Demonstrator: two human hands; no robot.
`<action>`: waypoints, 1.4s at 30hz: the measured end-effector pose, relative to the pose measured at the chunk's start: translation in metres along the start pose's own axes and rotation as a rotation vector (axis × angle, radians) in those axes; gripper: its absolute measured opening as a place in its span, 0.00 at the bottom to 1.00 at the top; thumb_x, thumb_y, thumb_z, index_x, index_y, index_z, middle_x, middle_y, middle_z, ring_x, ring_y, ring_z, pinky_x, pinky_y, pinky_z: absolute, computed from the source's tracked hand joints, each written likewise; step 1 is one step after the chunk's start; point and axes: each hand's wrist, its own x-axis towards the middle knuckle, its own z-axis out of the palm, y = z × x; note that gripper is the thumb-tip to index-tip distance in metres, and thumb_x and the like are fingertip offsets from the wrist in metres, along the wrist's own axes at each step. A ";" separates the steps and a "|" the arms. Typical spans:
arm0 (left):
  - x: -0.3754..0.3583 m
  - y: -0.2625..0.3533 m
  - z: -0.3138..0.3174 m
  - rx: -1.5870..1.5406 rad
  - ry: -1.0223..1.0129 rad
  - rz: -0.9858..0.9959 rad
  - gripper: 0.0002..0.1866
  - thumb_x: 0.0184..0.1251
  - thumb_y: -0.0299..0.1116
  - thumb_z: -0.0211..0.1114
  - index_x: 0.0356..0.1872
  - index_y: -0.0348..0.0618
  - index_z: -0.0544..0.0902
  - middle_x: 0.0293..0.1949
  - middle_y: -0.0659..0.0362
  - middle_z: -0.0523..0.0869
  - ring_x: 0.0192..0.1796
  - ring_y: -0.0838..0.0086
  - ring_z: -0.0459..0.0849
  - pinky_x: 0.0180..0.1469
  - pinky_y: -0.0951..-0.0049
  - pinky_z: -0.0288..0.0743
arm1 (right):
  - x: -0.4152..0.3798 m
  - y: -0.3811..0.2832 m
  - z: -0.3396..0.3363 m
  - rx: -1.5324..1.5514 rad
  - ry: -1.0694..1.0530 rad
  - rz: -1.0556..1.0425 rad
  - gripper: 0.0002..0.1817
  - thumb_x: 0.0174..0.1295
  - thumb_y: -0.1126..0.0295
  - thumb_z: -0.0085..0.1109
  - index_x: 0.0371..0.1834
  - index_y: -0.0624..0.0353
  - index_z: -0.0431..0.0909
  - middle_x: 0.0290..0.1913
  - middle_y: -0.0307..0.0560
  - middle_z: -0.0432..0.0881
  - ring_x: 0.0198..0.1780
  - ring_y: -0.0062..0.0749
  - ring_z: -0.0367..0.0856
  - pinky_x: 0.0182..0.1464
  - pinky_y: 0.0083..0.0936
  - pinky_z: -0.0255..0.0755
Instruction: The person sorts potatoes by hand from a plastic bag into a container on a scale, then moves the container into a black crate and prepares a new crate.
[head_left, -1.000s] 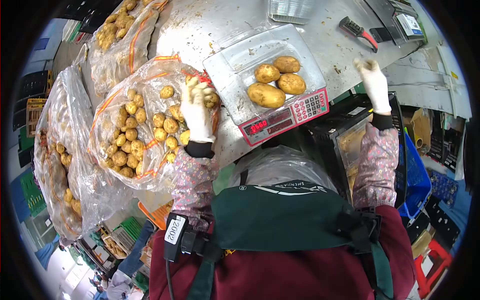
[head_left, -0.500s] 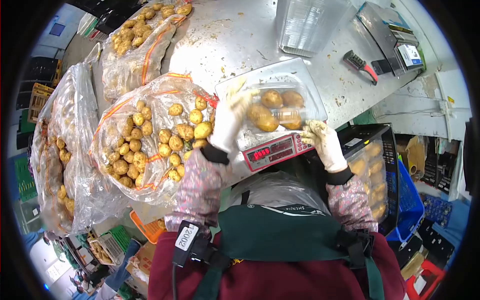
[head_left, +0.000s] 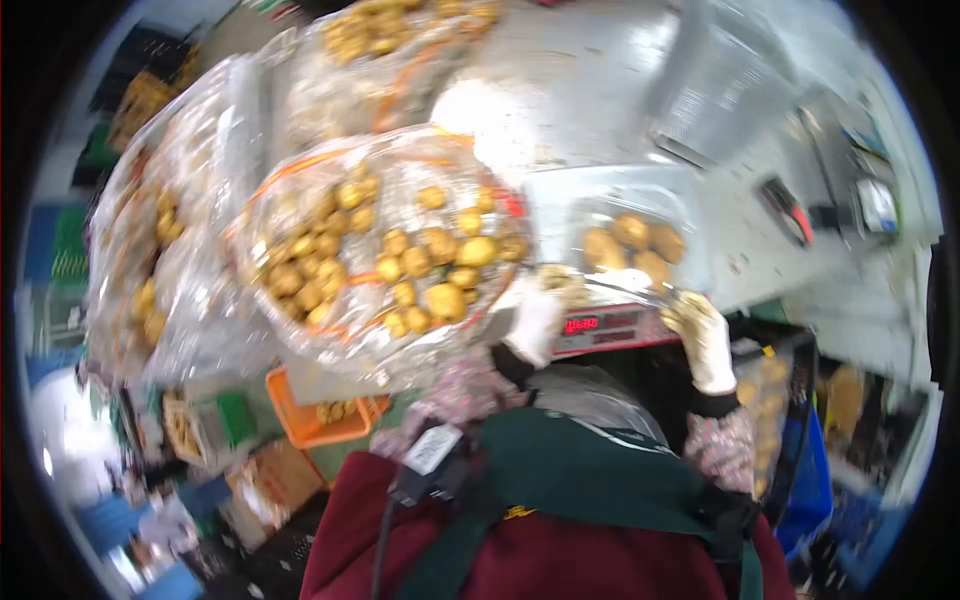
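Observation:
A clear plastic box point(head_left: 590, 222) with several potatoes point(head_left: 631, 231) in it rests on the pan of a red digital scale point(head_left: 620, 328), whose red display is lit. My left hand point(head_left: 540, 312), in a white glove with dirty fingertips, is at the box's near left corner with its fingers curled. At the near right corner is my gloved right hand point(head_left: 700, 335), its fingers bent against the box edge. Both hands seem to grip the box's near edge, though motion blurs the view. Left of the scale lies an open clear bag point(head_left: 385, 250) of loose potatoes.
More potato bags point(head_left: 190, 230) stand at the left. Stacked empty clear boxes point(head_left: 725, 85) are at the back of the metal table point(head_left: 570, 110). A red-and-black tool point(head_left: 787, 212) lies at the right. An orange crate point(head_left: 315, 415) is below left, a black crate point(head_left: 800, 350) below right.
The head view has shifted, so the scene sits further right and is blurred. My left hand has come down from the box's left side to its near left corner. The displayed number has changed.

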 end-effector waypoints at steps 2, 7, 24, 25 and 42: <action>0.005 -0.001 0.000 -0.032 0.011 -0.048 0.06 0.68 0.28 0.63 0.40 0.35 0.81 0.34 0.58 0.85 0.36 0.75 0.85 0.41 0.75 0.80 | 0.001 0.003 0.003 0.039 0.038 -0.016 0.13 0.70 0.69 0.55 0.52 0.67 0.74 0.45 0.44 0.81 0.46 0.29 0.82 0.50 0.25 0.78; 0.016 -0.015 -0.001 -0.300 0.017 -0.070 0.06 0.62 0.20 0.66 0.39 0.33 0.80 0.33 0.57 0.84 0.36 0.73 0.85 0.42 0.74 0.82 | 0.011 0.021 -0.017 0.107 -0.030 -0.081 0.12 0.69 0.69 0.55 0.51 0.63 0.75 0.43 0.44 0.81 0.45 0.32 0.82 0.48 0.29 0.78; 0.026 0.073 -0.032 -0.290 -0.387 -0.059 0.14 0.63 0.30 0.57 0.50 0.41 0.76 0.48 0.60 0.80 0.55 0.68 0.77 0.58 0.62 0.74 | -0.044 -0.011 -0.027 0.282 -0.321 -0.028 0.27 0.71 0.55 0.52 0.60 0.70 0.72 0.57 0.54 0.79 0.57 0.37 0.80 0.60 0.33 0.74; 0.025 0.072 -0.020 -0.198 -0.330 -0.026 0.14 0.63 0.29 0.57 0.49 0.40 0.76 0.47 0.61 0.80 0.55 0.69 0.77 0.59 0.63 0.74 | -0.053 -0.021 -0.028 0.250 -0.305 0.027 0.27 0.71 0.55 0.52 0.63 0.68 0.70 0.57 0.51 0.79 0.57 0.36 0.79 0.61 0.33 0.72; 0.301 0.187 0.250 1.635 -0.105 1.631 0.21 0.76 0.39 0.53 0.66 0.44 0.73 0.67 0.49 0.73 0.69 0.53 0.70 0.68 0.62 0.62 | -0.390 0.045 -0.166 0.340 0.971 -0.128 0.22 0.65 0.65 0.58 0.61 0.61 0.74 0.54 0.39 0.80 0.54 0.22 0.79 0.59 0.23 0.71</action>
